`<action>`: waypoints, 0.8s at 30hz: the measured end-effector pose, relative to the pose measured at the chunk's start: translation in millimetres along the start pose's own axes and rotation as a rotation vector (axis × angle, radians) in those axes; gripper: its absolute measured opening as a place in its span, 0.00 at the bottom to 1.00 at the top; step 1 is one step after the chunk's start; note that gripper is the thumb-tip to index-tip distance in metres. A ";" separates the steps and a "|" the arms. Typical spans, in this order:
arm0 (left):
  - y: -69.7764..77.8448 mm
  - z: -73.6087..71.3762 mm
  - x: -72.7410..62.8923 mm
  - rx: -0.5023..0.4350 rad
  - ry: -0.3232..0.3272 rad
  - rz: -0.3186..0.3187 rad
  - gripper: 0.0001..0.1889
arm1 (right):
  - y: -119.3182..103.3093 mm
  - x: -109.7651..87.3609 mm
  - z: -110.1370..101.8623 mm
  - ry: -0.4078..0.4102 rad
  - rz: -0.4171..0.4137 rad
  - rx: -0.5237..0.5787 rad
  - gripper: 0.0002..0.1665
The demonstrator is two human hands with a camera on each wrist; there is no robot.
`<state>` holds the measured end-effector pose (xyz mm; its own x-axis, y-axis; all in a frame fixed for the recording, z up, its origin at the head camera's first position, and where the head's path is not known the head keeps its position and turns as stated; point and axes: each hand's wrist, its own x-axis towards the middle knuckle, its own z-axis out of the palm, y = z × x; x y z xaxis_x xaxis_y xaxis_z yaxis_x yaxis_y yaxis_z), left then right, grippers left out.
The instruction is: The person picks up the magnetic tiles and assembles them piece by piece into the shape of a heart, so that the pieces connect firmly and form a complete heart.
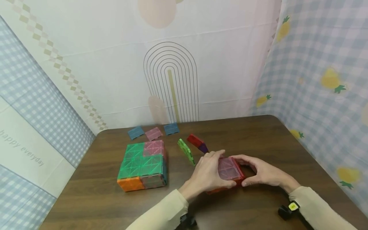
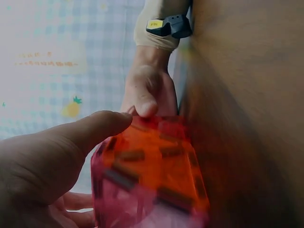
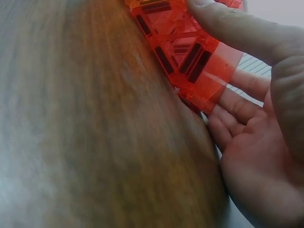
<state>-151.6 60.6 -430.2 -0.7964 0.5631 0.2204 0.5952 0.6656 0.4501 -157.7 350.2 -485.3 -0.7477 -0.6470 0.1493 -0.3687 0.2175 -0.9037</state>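
A small box of translucent magnetic tiles sits on the table between both hands, its top pale pink and its right side red. My left hand holds its left part, with the thumb along the near edge and the fingers at the far side. Around the red end, my right hand has its thumb at the near corner and its fingers behind. In the left wrist view, an orange tile faces the camera, blurred. The right wrist view shows red tiles between thumb and fingers.
Left of the hands stands a larger magnetic-tile block, mostly green on top. Behind it lie two blue tiles and a pink tile. Green tiles and a red-and-purple piece are just beyond my left hand. A patterned curtain borders the table's back.
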 end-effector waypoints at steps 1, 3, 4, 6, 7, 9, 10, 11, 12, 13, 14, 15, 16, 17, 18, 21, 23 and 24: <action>-4.0 -2.5 -5.0 0.001 -0.010 -0.015 0.59 | 0.0 0.2 0.2 0.002 0.006 -0.007 0.51; -12.5 -6.5 -15.6 -0.001 -0.029 -0.041 0.60 | 0.1 0.0 0.1 0.006 0.013 -0.022 0.51; -16.5 -8.3 -20.9 0.000 -0.040 -0.052 0.61 | 0.2 -0.1 -0.1 0.007 0.016 -0.029 0.51; -24.5 -11.0 -30.6 0.016 -0.063 -0.067 0.61 | 0.3 -0.7 -0.8 0.010 0.018 -0.033 0.51; -28.3 -11.6 -34.6 0.023 -0.070 -0.071 0.60 | 0.6 -1.1 -1.1 0.012 0.013 -0.037 0.51; -34.9 -11.7 -40.4 0.033 -0.081 -0.067 0.57 | 0.9 -1.7 -1.2 0.018 0.011 -0.037 0.51; -37.1 -11.0 -41.7 0.034 -0.084 -0.063 0.55 | 1.0 -2.7 -1.6 0.021 0.007 -0.038 0.52; -39.1 -10.1 -42.6 0.034 -0.086 -0.058 0.53 | 1.0 -3.5 -1.7 0.021 0.006 -0.036 0.52; -40.7 -9.5 -43.0 0.030 -0.086 -0.055 0.51 | 1.2 -4.0 -1.6 0.021 0.004 -0.035 0.52; -42.0 -8.8 -43.1 0.023 -0.088 -0.051 0.50 | 1.3 -4.4 -1.4 0.023 0.004 -0.035 0.53; -43.2 -8.4 -43.0 0.014 -0.090 -0.047 0.49 | 1.7 -4.7 -1.2 0.020 0.000 -0.037 0.53; -44.1 -8.3 -43.0 0.006 -0.090 -0.043 0.49 | 2.2 -4.8 -1.1 0.019 -0.005 -0.039 0.54; -44.7 -8.2 -42.8 0.000 -0.088 -0.038 0.49 | 2.6 -4.7 -0.9 0.020 -0.010 -0.041 0.54; -45.2 -8.3 -42.8 -0.004 -0.088 -0.035 0.49 | 2.9 -4.4 -0.6 0.020 -0.014 -0.043 0.55; -45.6 -8.4 -42.7 -0.008 -0.089 -0.033 0.49 | 3.3 -4.2 -0.6 0.022 -0.022 -0.048 0.55; -46.6 -8.2 -42.5 -0.012 -0.085 -0.028 0.49 | 3.3 -2.4 -0.2 0.022 -0.048 -0.047 0.54; -47.4 -7.7 -42.3 -0.017 -0.083 -0.028 0.49 | 2.0 -0.8 0.2 0.021 -0.060 -0.035 0.54; -47.8 -7.5 -42.1 -0.020 -0.079 -0.026 0.49 | 1.0 0.0 0.4 0.021 -0.065 -0.030 0.54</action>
<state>-147.4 1.4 -454.5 -0.8005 0.5827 0.1399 0.5711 0.6712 0.4726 -157.9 350.2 -486.3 -0.7330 -0.6449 0.2165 -0.4333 0.1973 -0.8794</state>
